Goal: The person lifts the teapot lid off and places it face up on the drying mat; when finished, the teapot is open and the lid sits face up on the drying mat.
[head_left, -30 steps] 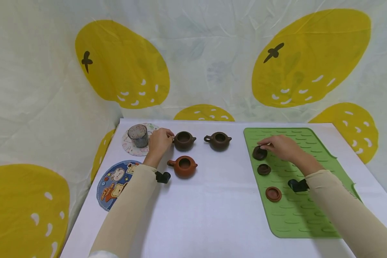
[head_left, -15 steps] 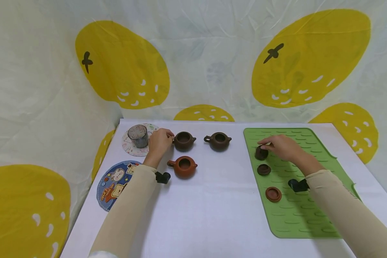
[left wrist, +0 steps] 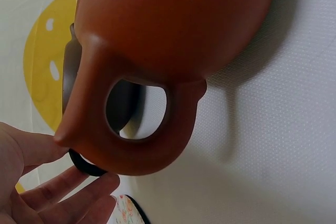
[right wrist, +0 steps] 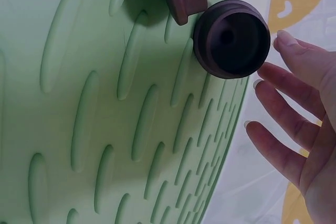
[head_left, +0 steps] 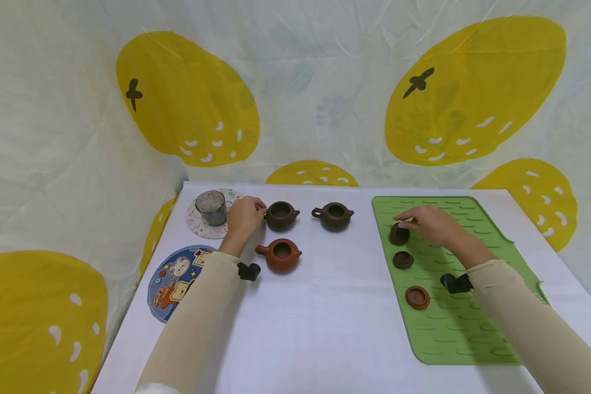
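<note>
My left hand point(head_left: 245, 218) pinches the handle of a dark brown lidless teapot point(head_left: 281, 215) at the back left. In the left wrist view, a reddish-brown teapot point(left wrist: 178, 19) blocks most of that dark teapot, whose loop handle point(left wrist: 86, 164) shows between thumb and fingers. On the right, my right hand point(head_left: 429, 225) holds a dark teapot lid point(head_left: 399, 234) between thumb and finger, over the green mat point(head_left: 465, 328). Its hollow underside point(right wrist: 233, 40) faces the right wrist camera. A smaller dark lid point(head_left: 403, 259) and a reddish-brown lid point(head_left: 417, 297) lie on the mat.
Another dark teapot point(head_left: 334, 216) stands at the back middle, right of the gripped one. A grey glass cup point(head_left: 210, 208) sits on a floral round coaster point(head_left: 197, 227). A blue cartoon coaster point(head_left: 164, 290) lies partly under my left forearm.
The lid in my right hand has tipped over slightly and shifted a little; its inside no longer faces the head camera. My left hand stays still at the teapot handle.
</note>
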### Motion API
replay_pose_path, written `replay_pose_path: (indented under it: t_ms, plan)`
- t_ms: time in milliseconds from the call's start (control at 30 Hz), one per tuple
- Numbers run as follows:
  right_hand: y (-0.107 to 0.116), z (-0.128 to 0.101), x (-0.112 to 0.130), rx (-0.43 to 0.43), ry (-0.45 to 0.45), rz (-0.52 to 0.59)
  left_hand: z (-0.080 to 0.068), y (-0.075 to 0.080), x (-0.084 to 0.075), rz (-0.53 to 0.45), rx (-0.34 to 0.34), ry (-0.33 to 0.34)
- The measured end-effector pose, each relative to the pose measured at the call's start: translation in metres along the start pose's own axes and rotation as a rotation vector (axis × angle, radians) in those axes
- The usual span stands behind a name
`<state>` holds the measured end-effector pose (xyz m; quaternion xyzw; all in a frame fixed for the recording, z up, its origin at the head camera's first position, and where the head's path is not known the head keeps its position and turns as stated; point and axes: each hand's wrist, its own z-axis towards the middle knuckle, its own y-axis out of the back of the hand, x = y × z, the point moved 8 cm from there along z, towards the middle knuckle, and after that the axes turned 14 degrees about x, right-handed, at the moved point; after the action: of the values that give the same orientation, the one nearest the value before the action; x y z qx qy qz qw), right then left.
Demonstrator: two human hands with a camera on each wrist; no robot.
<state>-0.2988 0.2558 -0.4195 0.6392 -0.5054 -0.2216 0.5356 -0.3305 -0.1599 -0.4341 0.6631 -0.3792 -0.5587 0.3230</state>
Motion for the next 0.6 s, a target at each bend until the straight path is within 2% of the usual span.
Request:
replay_pose_path:
  t_ms: [300, 467, 600]
  plan:
    - [0.006, -0.004, 0.012, -0.01, 0.0, 0.001, -0.007, 0.001, -0.002, 0.06, 0.038, -0.013]
    - [0.016, -0.017, 0.041, -0.076, 0.045, -0.042, -0.019, 0.001, -0.01, 0.103, 0.079, -0.066]
    - [0.02, -0.028, 0.071, -0.16, 0.107, -0.06, -0.035, -0.003, -0.023, 0.148, 0.107, -0.149]
